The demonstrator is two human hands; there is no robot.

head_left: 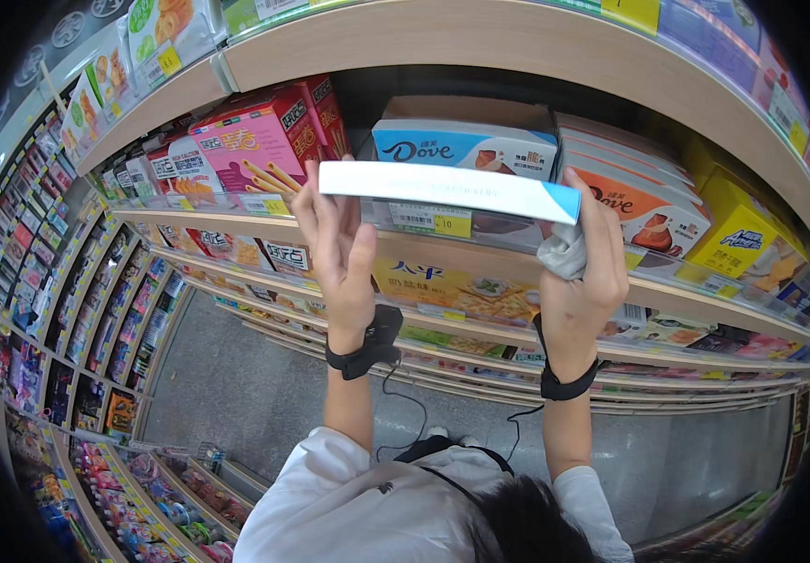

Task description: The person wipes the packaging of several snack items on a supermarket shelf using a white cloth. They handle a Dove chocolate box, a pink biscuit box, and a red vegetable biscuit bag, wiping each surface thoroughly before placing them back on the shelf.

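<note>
A flat white and blue box (447,186) is held up in front of the shelf, its long narrow side facing the camera. My left hand (338,246) is at the box's left end, fingers behind it and the thumb standing apart below. At the right end, my right hand (588,253) grips the box and also holds a crumpled grey cloth (562,255) against the palm. Just behind the box, a blue and white Dove carton (464,144) sits on the shelf. Orange and white Dove boxes (647,204) stand in a row to its right.
Pink egg-roll boxes (253,148) stand left on the same shelf, yellow boxes (749,225) at the right. A clear price rail runs along the shelf edge (489,253). Overhead is a wooden upper shelf (447,42); yellow cracker packs (454,285) lie below. Grey floor (250,373) shows underneath. Black cables hang from both wrist straps.
</note>
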